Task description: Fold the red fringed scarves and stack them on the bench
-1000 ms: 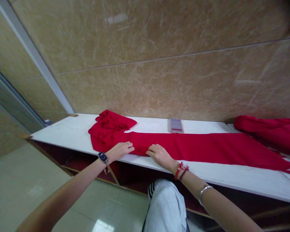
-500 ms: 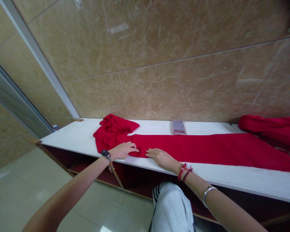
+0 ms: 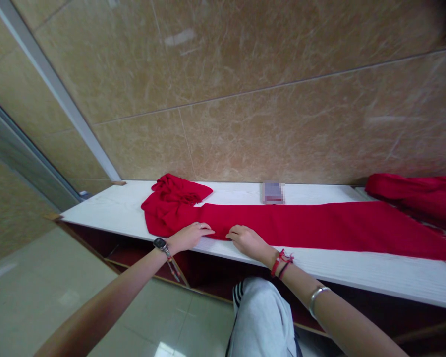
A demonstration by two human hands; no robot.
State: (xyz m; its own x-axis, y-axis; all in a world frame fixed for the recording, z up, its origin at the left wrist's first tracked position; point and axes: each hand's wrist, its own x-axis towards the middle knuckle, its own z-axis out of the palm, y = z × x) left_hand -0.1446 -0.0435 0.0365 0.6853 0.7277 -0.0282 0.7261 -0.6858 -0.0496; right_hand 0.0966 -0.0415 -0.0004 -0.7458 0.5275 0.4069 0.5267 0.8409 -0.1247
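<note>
Lengthwise, in the head view, the red scarf (image 3: 319,225) runs left to right along the shelf (image 3: 104,206), mostly right of the fingers; left hand (image 3: 188,236) and right hand (image 3: 250,244) touch its near edge, curled narrow, grip unclear.

The white countertop (image 3: 104,206) bears 1 long red scarf (image 3: 301,225), 1 small grey item (image 3: 273,193) and 1 red bundle (image 3: 419,198).

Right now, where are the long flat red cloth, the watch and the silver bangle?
Red cloth (image 3: 301,225), head view: middle of its flat stretch.
Watch (image 3: 159,243), head view: its dark face.
Silver bangle (image 3: 312,300), head view: the outer side of its band.
</note>
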